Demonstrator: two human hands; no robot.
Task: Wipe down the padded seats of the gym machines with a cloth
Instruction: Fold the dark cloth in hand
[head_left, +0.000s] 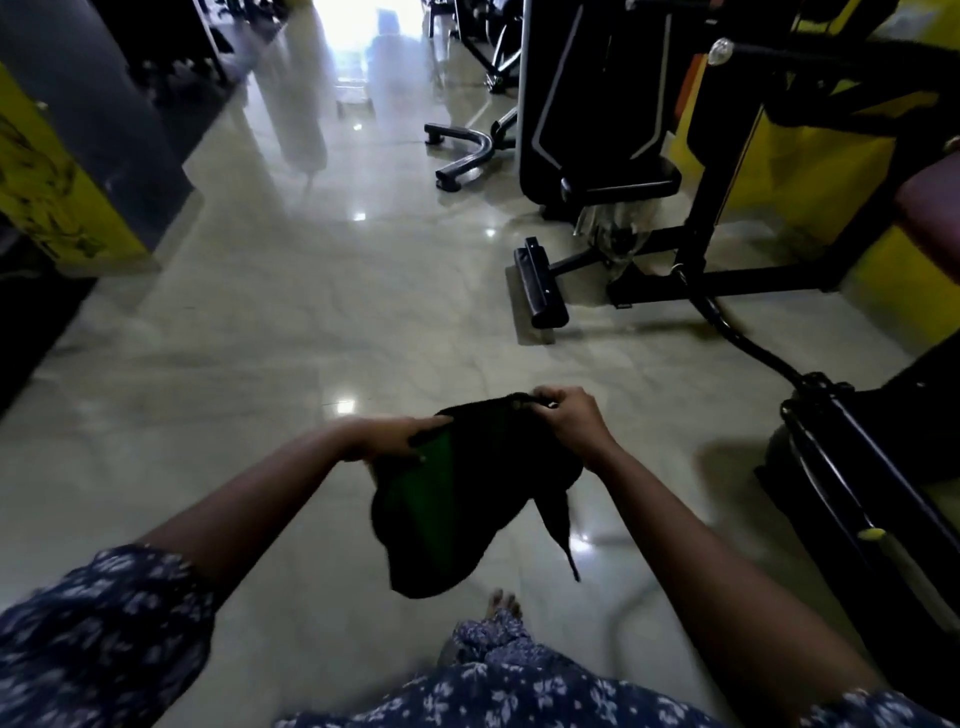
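Both hands hold the cloth by its top edge: the left hand grips one corner, the right hand pinches the other, and it hangs slack between them. I think she should fold it flat before the dark red seat, far right of the right hand

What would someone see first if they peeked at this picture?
Probably the dark cloth with a green patch, held up in the middle above the floor, with the left hand gripping one edge and the right hand pinching the other. Next comes the shiny floor stretching ahead to a bright glare at the far end, and the black gym machines along the right side.
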